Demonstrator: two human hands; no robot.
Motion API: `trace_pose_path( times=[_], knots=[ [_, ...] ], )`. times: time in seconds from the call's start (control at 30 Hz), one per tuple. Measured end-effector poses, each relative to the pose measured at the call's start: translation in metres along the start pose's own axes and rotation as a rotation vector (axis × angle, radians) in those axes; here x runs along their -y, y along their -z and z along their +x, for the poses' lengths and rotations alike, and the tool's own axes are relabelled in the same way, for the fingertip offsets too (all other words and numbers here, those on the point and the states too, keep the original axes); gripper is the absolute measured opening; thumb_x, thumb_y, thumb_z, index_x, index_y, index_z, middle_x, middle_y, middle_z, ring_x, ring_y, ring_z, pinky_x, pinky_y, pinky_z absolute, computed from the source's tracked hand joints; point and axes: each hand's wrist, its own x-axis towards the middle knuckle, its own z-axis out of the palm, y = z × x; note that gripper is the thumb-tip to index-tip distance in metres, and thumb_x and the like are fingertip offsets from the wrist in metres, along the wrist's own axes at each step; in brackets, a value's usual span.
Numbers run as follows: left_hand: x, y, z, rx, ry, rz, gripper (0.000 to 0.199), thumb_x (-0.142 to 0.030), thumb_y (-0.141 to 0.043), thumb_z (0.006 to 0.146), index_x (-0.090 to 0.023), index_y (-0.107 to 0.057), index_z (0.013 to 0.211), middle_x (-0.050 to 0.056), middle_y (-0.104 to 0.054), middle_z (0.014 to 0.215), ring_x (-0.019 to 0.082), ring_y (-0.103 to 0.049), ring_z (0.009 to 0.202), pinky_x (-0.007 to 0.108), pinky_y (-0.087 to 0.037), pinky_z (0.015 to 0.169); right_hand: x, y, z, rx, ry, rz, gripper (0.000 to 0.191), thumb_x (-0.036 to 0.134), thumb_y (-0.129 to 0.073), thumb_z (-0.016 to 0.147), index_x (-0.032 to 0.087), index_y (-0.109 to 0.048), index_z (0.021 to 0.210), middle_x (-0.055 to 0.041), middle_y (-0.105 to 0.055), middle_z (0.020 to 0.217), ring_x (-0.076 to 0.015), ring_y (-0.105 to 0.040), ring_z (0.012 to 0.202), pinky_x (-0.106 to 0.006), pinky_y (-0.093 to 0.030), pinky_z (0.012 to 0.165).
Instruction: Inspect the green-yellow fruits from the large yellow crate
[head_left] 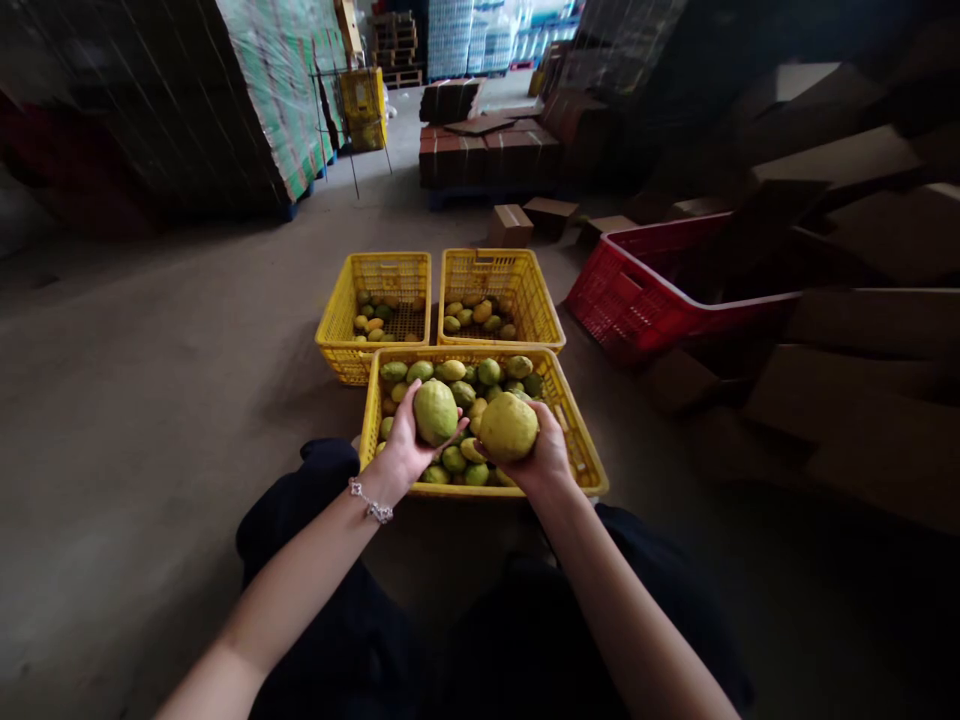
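My left hand (405, 440) is wrapped around a light green guava (435, 412) with a ridged skin. A rounder, yellower guava (508, 427) rests in my right hand (550, 450), its fingers curled under and around it. Both fruits are held side by side, a small gap apart, over the near yellow crate (583, 455). That crate holds many more green and yellow guavas (489, 372), partly hidden by my hands. A silver bracelet (370, 502) circles my left wrist.
Behind stand two yellow crates, the left one (337, 310) and the right one (541, 300), each with several fruits at the bottom. A red crate (637, 295) and cardboard boxes (847, 370) lie to the right. Wrapped pallet stacks (289, 110) rise at the back left.
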Motion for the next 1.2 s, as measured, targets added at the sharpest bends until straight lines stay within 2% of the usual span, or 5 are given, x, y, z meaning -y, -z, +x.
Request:
trace_pose_path(
  times=[0.17,0.4,0.73,1.0,1.2],
  knots=[
    [0.002,0.004,0.004,0.056,0.060,0.054,0.033,-0.037,-0.041,0.097,-0.014,-0.063,0.106,0.010,-0.069,0.081,0.025,-0.072,0.082,0.043,-0.061,0.081,-0.004,0.002,0.006,0.102,-0.081,-0.013,0.020,0.032,-0.043,0.083,0.021,-0.060,0.077,-0.0058,-0.068,0.062,-0.0250,-0.064,0.054,-0.041,-0.053,0.053],
    [0.000,0.002,0.003,0.009,0.009,0.072,0.025,-0.037,-0.055,0.090,-0.019,-0.063,0.106,0.004,-0.070,0.079,0.022,-0.071,0.074,0.045,-0.062,0.078,-0.004,0.006,0.009,0.114,-0.079,0.006,0.032,0.039,-0.043,0.084,0.017,-0.064,0.092,-0.0123,-0.073,0.074,-0.0280,-0.069,0.067,-0.045,-0.058,0.062],
    [-0.004,0.004,0.001,0.147,0.053,0.050,0.040,-0.033,-0.048,0.090,-0.010,-0.061,0.120,0.012,-0.071,0.083,0.026,-0.072,0.074,0.042,-0.062,0.068,0.002,0.004,0.003,0.138,-0.050,0.036,0.024,0.031,-0.051,0.078,0.016,-0.064,0.091,-0.0093,-0.074,0.071,-0.0258,-0.070,0.062,-0.042,-0.059,0.057],
    [-0.013,0.003,-0.010,0.352,0.018,0.132,0.045,-0.037,-0.039,0.095,-0.018,-0.057,0.132,0.008,-0.072,0.081,0.017,-0.066,0.052,0.024,-0.053,0.043,0.007,0.009,0.002,0.448,0.053,-0.089,0.035,0.038,-0.054,0.078,0.015,-0.067,0.100,-0.0114,-0.076,0.079,-0.0235,-0.067,0.053,-0.025,-0.041,0.030],
    [-0.014,0.004,-0.007,0.439,-0.029,-0.019,0.038,-0.032,-0.044,0.094,-0.015,-0.064,0.121,0.010,-0.074,0.090,0.020,-0.072,0.072,0.029,-0.061,0.063,0.004,0.010,0.001,0.490,0.119,0.102,0.033,0.040,-0.060,0.077,0.016,-0.068,0.099,-0.0084,-0.076,0.079,-0.0212,-0.071,0.063,-0.027,-0.055,0.045]
  ],
)
